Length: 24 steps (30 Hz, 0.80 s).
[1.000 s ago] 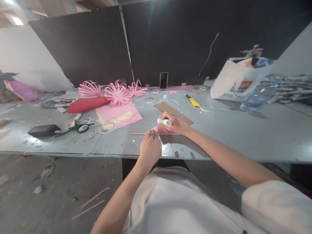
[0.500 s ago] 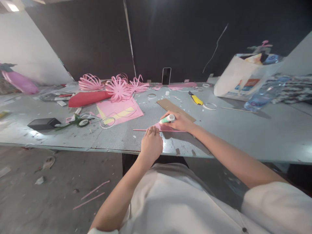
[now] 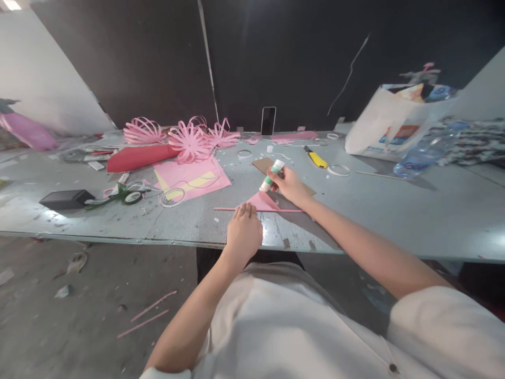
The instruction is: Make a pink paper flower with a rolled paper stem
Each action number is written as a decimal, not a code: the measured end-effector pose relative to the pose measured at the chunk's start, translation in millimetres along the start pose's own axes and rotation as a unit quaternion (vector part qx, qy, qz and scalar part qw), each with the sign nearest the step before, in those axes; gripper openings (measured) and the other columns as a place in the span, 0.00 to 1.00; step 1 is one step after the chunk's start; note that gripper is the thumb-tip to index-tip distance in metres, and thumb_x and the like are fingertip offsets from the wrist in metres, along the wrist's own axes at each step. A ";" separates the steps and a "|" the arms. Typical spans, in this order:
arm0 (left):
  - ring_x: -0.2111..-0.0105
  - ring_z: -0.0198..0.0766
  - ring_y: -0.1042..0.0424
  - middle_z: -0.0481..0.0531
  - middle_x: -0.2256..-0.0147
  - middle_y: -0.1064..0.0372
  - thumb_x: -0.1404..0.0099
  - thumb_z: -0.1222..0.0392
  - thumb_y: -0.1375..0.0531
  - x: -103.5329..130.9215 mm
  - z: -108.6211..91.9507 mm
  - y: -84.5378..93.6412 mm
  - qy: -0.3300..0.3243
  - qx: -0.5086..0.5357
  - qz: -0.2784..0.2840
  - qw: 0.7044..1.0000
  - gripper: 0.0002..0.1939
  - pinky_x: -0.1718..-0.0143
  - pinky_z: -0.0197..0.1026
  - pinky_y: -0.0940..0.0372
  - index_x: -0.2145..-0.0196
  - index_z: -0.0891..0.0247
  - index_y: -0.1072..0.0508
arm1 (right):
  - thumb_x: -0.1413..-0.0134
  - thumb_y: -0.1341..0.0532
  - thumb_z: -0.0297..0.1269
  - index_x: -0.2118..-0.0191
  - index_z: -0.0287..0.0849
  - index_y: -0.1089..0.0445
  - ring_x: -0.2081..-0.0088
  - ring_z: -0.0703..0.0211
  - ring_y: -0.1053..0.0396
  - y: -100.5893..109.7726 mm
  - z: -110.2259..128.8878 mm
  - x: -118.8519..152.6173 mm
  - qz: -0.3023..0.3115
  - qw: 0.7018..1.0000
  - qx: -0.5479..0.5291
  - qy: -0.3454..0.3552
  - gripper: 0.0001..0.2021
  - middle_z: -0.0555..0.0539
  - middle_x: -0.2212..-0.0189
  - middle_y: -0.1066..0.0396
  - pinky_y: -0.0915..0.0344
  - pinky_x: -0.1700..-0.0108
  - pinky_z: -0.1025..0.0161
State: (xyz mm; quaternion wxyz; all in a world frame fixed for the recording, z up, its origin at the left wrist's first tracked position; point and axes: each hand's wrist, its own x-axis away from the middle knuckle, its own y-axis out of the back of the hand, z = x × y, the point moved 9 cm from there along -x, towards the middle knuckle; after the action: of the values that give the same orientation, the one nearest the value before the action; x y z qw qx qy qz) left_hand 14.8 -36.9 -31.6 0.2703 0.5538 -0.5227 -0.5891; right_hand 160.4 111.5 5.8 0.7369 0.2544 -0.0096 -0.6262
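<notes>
My right hand (image 3: 288,184) is wrapped round a white and green glue stick (image 3: 272,176), which tilts with its lower end at the tip of a pink paper triangle (image 3: 261,201). A thin pink rolled stick (image 3: 224,209) runs along the triangle's near edge. My left hand (image 3: 244,226) presses on the stick with its fingers together, near the table's front edge. Behind my right hand lies a brown cardboard strip (image 3: 262,165), partly covered by the hand.
Pink and yellow paper sheets (image 3: 216,176), scissors (image 3: 132,196) and a black box (image 3: 67,199) lie left. Pink paper-strip balls (image 3: 190,141), a red roll (image 3: 138,158) and an upright phone (image 3: 268,121) stand behind. A yellow cutter (image 3: 316,159), plastic bottle (image 3: 426,150) and white bag (image 3: 374,123) are right.
My right hand has lifted a little up and back with the glue stick, which now tilts more upright. More of the pink triangle shows. My left hand stays on the pink stick.
</notes>
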 end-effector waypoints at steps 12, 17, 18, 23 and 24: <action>0.30 0.55 0.33 0.74 0.33 0.31 0.22 0.65 0.51 0.4 -0.3 -0.4 -0.003 -0.008 0.005 1.000 0.26 0.27 0.54 0.40 0.32 0.79 0.31 | 0.32 0.35 0.57 0.52 0.47 0.27 0.61 0.47 0.23 -24.1 27.6 20.6 0.112 0.984 0.109 0.088 0.18 0.46 0.61 0.19 0.30 0.54 0.52; 0.30 0.55 0.33 0.74 0.32 0.32 0.22 0.65 0.51 0.6 0.9 -2.0 0.004 -0.002 0.001 1.000 0.27 0.27 0.56 0.40 0.32 0.79 0.31 | 0.32 0.35 0.54 0.56 0.46 0.29 0.64 0.47 0.22 -22.4 14.9 15.3 0.091 0.986 0.132 0.046 0.16 0.46 0.66 0.20 0.31 0.58 0.53; 0.30 0.55 0.33 0.74 0.33 0.31 0.22 0.65 0.51 0.7 0.8 -2.1 0.002 -0.002 -0.005 1.000 0.27 0.27 0.56 0.39 0.32 0.78 0.30 | 0.33 0.35 0.54 0.56 0.45 0.30 0.65 0.47 0.22 -19.2 10.3 13.2 0.074 0.987 0.136 0.030 0.16 0.46 0.67 0.20 0.31 0.60 0.53; 0.31 0.56 0.32 0.74 0.33 0.31 0.22 0.66 0.51 0.7 0.7 -0.8 0.000 0.003 -0.012 1.000 0.26 0.28 0.57 0.39 0.34 0.79 0.29 | 0.31 0.34 0.52 0.57 0.46 0.33 0.72 0.49 0.22 -13.2 2.9 10.7 0.048 0.991 0.120 -0.017 0.14 0.46 0.73 0.20 0.31 0.66 0.54; 0.31 0.56 0.32 0.74 0.33 0.31 0.22 0.65 0.51 0.6 0.5 -0.1 0.001 0.003 -0.009 1.000 0.26 0.28 0.56 0.39 0.34 0.79 0.29 | 0.30 0.35 0.51 0.58 0.47 0.33 0.73 0.49 0.22 -12.9 3.0 11.2 0.047 0.992 0.110 -0.026 0.14 0.46 0.74 0.21 0.31 0.66 0.53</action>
State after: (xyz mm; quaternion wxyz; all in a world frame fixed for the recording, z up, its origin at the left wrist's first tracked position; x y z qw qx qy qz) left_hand 14.2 -37.2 -32.0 0.2635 0.5597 -0.5191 -0.5898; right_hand 150.0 99.0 0.0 0.7326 0.3171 -0.1092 -0.5923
